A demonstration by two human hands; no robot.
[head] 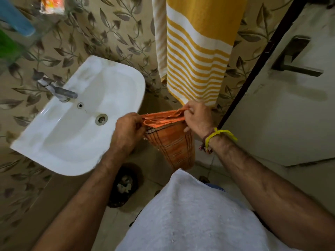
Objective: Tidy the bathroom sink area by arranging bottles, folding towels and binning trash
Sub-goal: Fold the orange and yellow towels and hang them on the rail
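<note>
Fingers [188, 110] of both hands pinch one orange checked cloth towel [172, 142], top edge stretched between left hand [126, 131] and right hand [197, 118], beside one white ceramic sink [126, 84]; one yellow-striped towel [195, 51] hangs behind.

The scene is dimly and warmly lit, with a yellowish cast. The brightest area is the white sink [76, 113] at the left of the frame, where a soft sheen is seen on the basin. No hard shadows are cast. Heavy motion blur is seen in the upper left corner, where coloured shapes are smeared, and the tap [59, 90] is softened. Straight lines are bowed by wide-angle distortion, notably the dark door frame [261, 62] at the right. Fine grain is visible throughout.
</note>
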